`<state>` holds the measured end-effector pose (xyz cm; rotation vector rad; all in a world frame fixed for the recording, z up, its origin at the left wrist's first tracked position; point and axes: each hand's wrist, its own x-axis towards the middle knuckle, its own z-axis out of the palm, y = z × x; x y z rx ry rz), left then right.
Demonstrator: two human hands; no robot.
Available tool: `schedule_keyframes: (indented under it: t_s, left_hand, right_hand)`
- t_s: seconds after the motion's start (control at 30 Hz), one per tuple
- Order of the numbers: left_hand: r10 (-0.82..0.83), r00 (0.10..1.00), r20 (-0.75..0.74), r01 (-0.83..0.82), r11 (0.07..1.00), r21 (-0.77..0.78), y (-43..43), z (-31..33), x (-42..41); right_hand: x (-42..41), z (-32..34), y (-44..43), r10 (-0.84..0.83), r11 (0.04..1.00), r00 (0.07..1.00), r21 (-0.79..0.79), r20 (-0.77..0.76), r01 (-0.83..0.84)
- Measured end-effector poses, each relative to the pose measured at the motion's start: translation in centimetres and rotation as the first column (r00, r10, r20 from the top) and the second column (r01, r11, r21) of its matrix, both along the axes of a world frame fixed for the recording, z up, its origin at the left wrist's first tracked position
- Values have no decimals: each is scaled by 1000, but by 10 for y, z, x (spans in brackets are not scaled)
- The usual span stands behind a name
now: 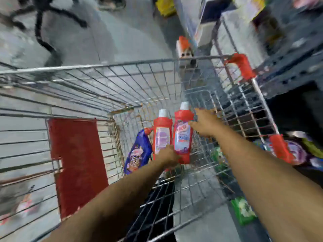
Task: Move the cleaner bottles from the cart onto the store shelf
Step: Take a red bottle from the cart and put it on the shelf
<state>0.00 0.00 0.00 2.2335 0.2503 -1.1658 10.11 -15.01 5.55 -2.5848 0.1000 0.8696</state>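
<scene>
Both hands (203, 124) on red bottles (182, 137) inside wire cart (122, 66), blurred shop floor (104, 32)

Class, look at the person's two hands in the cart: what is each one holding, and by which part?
The left hand grips the base of a red bottle. The right hand touches the same bottle's upper side; a firm hold cannot be told.

Saw grey concrete floor (108, 37), blurred. Dark chair base (43, 20) stood top left. Dark metal shelving (293, 67) ran along right, packed goods above.
</scene>
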Motion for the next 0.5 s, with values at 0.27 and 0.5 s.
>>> schedule_keyframes:
  t_s: [0.27,0.5]
  left_hand:
    - [210,974,-85,-207,977,40,-19,-43,-13]
    - [367,922,-126,-377,923,-70,-13,-57,-18]
  right_hand:
    - [31,-85,26,-263,962,963,55,-60,267]
    - [37,-103,25,-330,920,931,171,-155,354]
